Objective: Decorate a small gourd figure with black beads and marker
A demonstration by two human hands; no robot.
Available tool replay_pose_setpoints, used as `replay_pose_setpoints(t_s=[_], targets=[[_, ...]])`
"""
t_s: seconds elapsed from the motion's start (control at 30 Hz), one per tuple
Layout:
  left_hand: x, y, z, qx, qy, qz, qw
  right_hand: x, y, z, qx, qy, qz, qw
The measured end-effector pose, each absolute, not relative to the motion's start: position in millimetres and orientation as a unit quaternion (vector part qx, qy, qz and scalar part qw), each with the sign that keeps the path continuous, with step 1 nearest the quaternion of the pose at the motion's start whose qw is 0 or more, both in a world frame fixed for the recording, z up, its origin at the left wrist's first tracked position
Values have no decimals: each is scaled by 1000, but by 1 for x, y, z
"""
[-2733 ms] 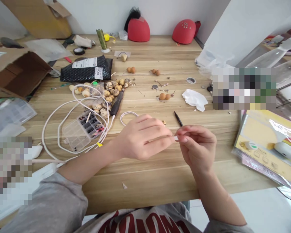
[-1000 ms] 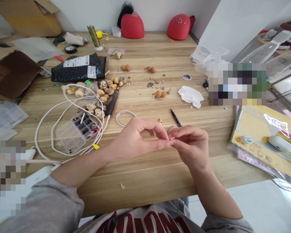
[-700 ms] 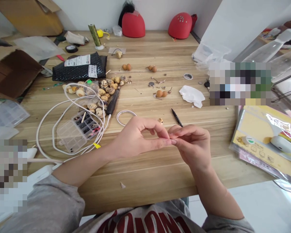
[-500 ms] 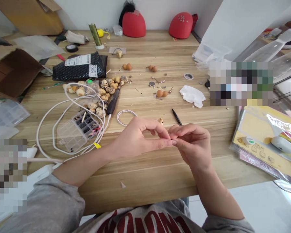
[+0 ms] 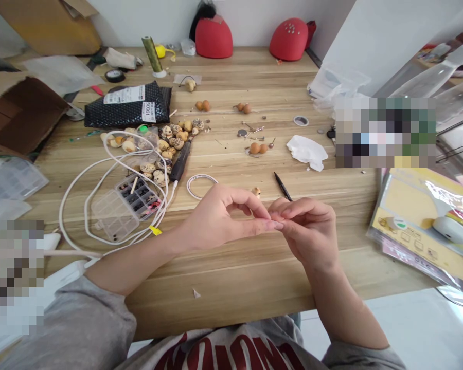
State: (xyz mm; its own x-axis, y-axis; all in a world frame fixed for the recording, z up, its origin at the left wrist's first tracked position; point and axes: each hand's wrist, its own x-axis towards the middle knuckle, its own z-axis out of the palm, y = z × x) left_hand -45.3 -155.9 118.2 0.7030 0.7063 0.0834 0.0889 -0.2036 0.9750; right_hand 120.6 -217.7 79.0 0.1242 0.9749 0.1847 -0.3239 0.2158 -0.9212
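Observation:
My left hand (image 5: 226, 218) and my right hand (image 5: 306, 228) meet at the fingertips above the wooden table (image 5: 231, 272). Their pressed fingers hide whatever lies between them. Just beyond them sit a small gourd bead (image 5: 256, 192) and a black pen-like tool (image 5: 283, 186), neither touched. Left of my left hand lies a coiled white cable loop (image 5: 198, 186). Further left, a black-handled burning pen (image 5: 180, 163) rests beside a pile of patterned small gourds (image 5: 168, 140).
A clear compartment box (image 5: 127, 208) sits inside loops of white cable. Small orange gourds (image 5: 257, 148), a white tissue (image 5: 307, 152) and a black padded mailer (image 5: 129, 105) lie further back. A cardboard box (image 5: 21, 108) stands left, and a plastic-wrapped packet (image 5: 420, 226) lies right.
My hands have come closer together since the oldest frame, and the small white piece at my fingertips no longer shows. The head view has drifted slightly.

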Motion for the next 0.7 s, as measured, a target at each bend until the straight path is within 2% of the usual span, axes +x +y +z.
replay_pose_setpoints(t_s=[0.4, 0.7], targets=[[-45, -158, 119, 734, 268, 280, 558, 122, -216, 75, -342, -457, 502, 650], [-45, -157, 120, 706, 278, 275, 591, 122, -217, 77, -359, -441, 518, 639]])
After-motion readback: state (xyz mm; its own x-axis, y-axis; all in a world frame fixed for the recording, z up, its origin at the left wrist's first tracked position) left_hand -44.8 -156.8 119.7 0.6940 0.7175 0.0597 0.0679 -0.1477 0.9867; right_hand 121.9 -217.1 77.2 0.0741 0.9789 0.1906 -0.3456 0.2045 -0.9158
